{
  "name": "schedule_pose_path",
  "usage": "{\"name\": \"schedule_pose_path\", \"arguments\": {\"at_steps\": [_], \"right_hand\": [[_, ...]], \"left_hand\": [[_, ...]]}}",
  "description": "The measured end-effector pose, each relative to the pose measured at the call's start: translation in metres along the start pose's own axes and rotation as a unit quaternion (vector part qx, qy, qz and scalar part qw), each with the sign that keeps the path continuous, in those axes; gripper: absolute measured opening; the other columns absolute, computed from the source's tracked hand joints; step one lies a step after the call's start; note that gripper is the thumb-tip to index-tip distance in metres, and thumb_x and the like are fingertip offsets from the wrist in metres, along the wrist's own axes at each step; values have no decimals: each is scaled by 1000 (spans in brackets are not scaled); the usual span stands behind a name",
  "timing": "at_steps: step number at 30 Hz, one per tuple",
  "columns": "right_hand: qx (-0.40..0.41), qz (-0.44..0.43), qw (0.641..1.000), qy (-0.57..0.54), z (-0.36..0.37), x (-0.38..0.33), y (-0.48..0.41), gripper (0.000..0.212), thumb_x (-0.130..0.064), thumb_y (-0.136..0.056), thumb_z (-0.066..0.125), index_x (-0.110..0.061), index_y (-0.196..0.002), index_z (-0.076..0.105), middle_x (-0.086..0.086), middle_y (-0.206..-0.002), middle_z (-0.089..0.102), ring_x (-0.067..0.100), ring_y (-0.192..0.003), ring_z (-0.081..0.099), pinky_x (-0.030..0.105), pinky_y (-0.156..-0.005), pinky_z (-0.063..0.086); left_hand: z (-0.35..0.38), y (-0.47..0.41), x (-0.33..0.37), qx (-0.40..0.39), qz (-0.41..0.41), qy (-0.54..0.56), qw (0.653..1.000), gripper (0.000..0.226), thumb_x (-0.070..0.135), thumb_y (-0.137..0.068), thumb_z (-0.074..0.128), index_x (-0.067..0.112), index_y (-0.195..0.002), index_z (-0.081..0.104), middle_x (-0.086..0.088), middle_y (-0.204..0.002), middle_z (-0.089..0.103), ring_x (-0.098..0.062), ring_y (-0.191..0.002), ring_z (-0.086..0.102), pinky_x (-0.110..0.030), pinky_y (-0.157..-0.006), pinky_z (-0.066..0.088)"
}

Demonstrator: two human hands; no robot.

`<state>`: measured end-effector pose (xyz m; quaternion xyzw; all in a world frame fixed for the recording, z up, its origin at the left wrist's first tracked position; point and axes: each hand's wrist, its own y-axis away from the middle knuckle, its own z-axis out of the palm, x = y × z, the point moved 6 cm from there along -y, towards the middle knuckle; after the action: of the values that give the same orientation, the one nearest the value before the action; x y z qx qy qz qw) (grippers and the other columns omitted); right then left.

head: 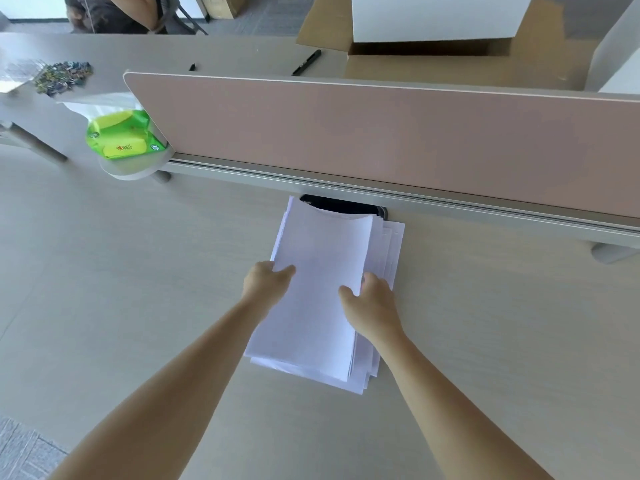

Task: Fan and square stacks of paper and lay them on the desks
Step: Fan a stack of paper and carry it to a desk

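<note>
A stack of white paper (322,271) lies lengthwise on the pale wood desk (121,289), its sheets slightly offset along the right and near edges. My left hand (265,282) grips the stack's left edge, thumb on the top sheet. My right hand (370,303) grips the right edge, thumb on top and fingers tucked under an upper bundle. The upper sheets bow upward at the far end, over a black cable opening (346,206).
A pink divider panel (381,140) runs across behind the paper. A green tissue pack (121,136) sits at its left end. Beyond lie an open cardboard box (433,60), a black marker (306,62), a pile of small clips (62,76), and a person at the far desk.
</note>
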<state>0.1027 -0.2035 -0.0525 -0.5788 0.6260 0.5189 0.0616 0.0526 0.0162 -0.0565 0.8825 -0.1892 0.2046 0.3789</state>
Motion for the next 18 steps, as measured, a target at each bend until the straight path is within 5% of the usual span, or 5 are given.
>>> {"name": "schedule_pose_path", "arguments": {"at_steps": [3, 6, 9, 15, 18], "right_hand": [[0, 65, 994, -84, 0, 11, -10, 40, -39, -79, 53, -6, -101, 54, 15, -113, 59, 26, -82, 58, 27, -55, 39], [1, 95, 989, -116, 1, 22, -17, 56, -39, -81, 55, -7, -127, 48, 14, -129, 53, 30, -105, 60, 28, -56, 41], [4, 92, 991, -93, 1, 27, -19, 54, -35, -87, 56, -8, -132, 42, 11, -135, 37, 29, -119, 47, 31, -67, 44], [30, 74, 986, -146, -11, 37, -22, 42, -46, -80, 62, -12, -103, 51, 7, -113, 48, 24, -94, 50, 28, -56, 40], [56, 30, 978, -200, -25, 32, -16, 76, -72, -63, 59, -11, -108, 53, -3, -97, 53, 19, -91, 51, 28, -68, 39]], "left_hand": [[-3, -2, 6, -32, -32, 38, 998, 30, 36, -77, 69, 14, -78, 50, 0, -69, 44, -21, -60, 43, -24, -57, 34], [-2, -6, 1, -83, -60, 48, 994, 54, 44, -61, 77, 12, -103, 64, -6, -99, 68, -29, -89, 67, -42, -86, 56], [-3, 0, 6, -88, -20, 55, 994, 28, 29, -75, 76, 12, -97, 71, -16, -106, 72, -31, -90, 69, -48, -87, 57], [-22, 37, 22, -100, 131, 124, 979, 11, 30, -78, 75, 22, -86, 74, -5, -86, 73, -24, -75, 65, -41, -72, 52], [-43, 64, 31, -123, 181, 166, 961, 27, 31, -77, 74, 11, -96, 75, -16, -98, 76, -27, -83, 70, -47, -77, 56]]}}
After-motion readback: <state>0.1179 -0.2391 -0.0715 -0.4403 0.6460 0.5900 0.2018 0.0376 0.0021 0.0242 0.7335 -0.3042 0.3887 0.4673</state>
